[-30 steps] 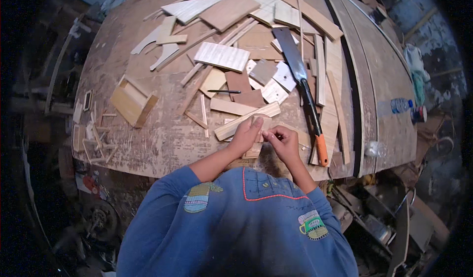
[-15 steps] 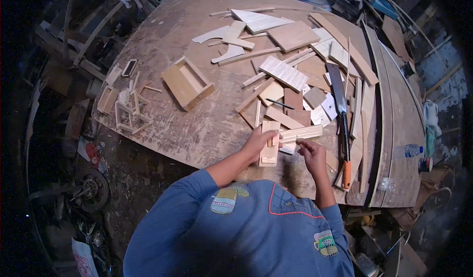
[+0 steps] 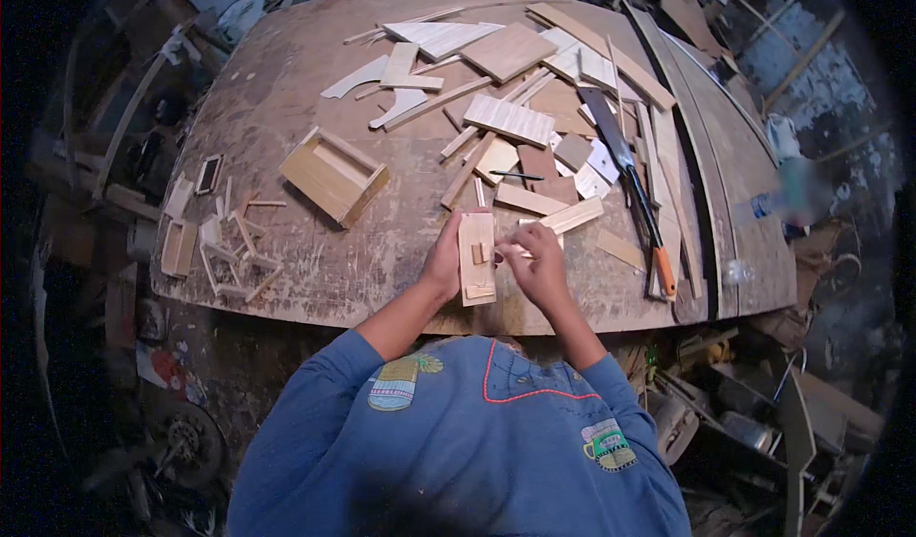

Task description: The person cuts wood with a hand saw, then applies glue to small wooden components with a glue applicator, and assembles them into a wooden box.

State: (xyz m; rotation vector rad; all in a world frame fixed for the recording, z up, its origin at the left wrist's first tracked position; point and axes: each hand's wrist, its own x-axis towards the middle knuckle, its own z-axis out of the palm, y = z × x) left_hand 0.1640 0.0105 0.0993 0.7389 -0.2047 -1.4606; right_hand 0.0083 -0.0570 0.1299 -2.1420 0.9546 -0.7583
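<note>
My left hand (image 3: 443,265) grips a narrow pale wooden board (image 3: 476,231) by its left side, held upright over the table's near edge. Two small wooden strips sit on the board's face: a short block (image 3: 479,253) mid-way along and a thin strip (image 3: 479,291) near its lower end. Close against the board's right edge, my right hand (image 3: 536,265) has its fingertips pinched together; whatever is between them is too small to make out. Just beyond that hand lies a light wooden slat (image 3: 572,216).
A saw (image 3: 625,160) with an orange handle lies right of a heap of wood offcuts (image 3: 506,119). A dark pen (image 3: 516,175) rests on the heap. An open wooden box (image 3: 329,182) stands to the left, with small wooden frames (image 3: 221,256) farther left. A plastic bottle (image 3: 760,206) is at the right.
My right hand has come in to the board's right edge, where before it was apart from it. My left thumb no longer covers the board's face. The whole view has shifted.
</note>
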